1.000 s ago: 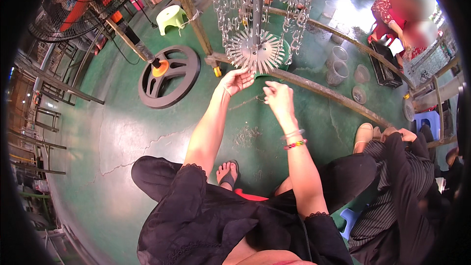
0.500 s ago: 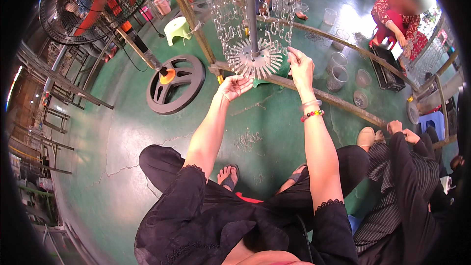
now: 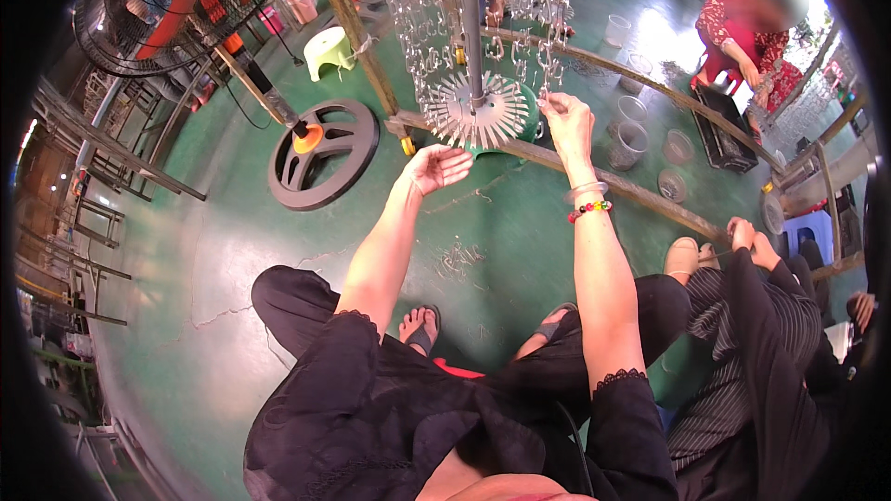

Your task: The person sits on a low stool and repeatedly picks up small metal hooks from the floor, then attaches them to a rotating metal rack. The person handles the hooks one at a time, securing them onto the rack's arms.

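Hook strands point(image 3: 546, 66) hang down — right hand point(image 3: 570, 126) near their lower ends.

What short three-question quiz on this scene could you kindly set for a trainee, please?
1. Multiple choice: which hand's fingertips are nearer the hanging chains: (a) left, (b) right?
2. True or false: the left hand is open, with its fingers stretched out.
3. Short answer: what colour are the blades of the fan?

Key: 1. b, the right hand; 2. true; 3. red.
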Action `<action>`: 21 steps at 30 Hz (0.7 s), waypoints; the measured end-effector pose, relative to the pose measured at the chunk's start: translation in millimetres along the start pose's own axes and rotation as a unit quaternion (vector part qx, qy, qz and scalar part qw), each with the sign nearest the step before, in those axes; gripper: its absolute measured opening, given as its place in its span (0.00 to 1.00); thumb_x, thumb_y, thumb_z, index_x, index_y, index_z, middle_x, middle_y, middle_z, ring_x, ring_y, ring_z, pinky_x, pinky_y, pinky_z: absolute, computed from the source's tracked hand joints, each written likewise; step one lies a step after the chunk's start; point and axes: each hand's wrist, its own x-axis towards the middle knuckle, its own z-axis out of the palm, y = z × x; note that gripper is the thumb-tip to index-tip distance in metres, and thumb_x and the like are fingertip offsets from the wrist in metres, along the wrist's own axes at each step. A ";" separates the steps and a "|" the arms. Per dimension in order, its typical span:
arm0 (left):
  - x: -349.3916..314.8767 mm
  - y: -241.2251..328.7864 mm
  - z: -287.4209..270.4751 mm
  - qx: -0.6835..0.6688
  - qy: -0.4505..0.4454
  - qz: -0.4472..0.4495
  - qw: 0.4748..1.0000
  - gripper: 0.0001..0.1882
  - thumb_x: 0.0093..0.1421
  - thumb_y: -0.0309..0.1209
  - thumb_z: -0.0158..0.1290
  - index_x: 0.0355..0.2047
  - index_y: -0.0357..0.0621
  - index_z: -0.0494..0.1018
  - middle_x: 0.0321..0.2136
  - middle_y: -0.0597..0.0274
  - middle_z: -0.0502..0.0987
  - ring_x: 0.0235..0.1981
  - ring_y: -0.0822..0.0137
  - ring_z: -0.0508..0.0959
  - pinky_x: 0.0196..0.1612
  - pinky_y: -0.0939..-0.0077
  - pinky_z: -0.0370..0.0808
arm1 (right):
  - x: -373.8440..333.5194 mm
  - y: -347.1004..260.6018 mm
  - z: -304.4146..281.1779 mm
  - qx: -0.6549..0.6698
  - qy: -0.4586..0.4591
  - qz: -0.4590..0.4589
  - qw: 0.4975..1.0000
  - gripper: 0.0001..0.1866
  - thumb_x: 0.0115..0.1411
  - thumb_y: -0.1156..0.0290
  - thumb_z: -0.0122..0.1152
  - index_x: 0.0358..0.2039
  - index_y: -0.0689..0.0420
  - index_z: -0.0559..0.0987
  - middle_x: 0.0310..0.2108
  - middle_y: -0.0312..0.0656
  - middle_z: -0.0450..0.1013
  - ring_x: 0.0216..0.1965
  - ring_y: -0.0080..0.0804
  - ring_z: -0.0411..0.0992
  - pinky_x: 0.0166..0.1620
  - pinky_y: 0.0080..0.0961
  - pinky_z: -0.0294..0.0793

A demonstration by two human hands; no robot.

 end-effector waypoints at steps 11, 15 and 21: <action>-47.8 -87.7 95.8 0.585 -0.002 0.122 0.802 0.14 0.60 0.35 0.52 0.40 0.38 0.76 0.34 0.56 0.79 0.31 0.73 0.78 0.26 0.77 0.77 | -19.7 -9.1 -30.8 -0.089 -0.010 -0.056 0.994 0.09 0.51 0.67 0.64 0.32 0.55 0.81 0.28 0.40 0.74 0.24 0.31 0.71 0.32 0.29 0.71; -61.5 -65.4 180.3 0.548 0.078 0.413 0.723 0.12 0.59 0.33 0.54 0.38 0.39 0.77 0.30 0.56 0.79 0.27 0.72 0.77 0.27 0.76 0.74 | -25.6 -10.9 -41.3 0.003 -0.062 -0.021 0.998 0.11 0.51 0.68 0.64 0.35 0.57 0.81 0.30 0.38 0.77 0.24 0.24 0.70 0.31 0.25 0.71; -38.1 -65.4 204.0 0.523 0.087 0.545 0.650 0.13 0.56 0.32 0.56 0.38 0.37 0.77 0.30 0.52 0.78 0.28 0.63 0.77 0.32 0.71 0.74 | -37.2 -19.7 -50.9 0.074 -0.132 0.070 0.986 0.13 0.52 0.71 0.64 0.38 0.60 0.80 0.30 0.35 0.78 0.25 0.17 0.69 0.30 0.20 0.71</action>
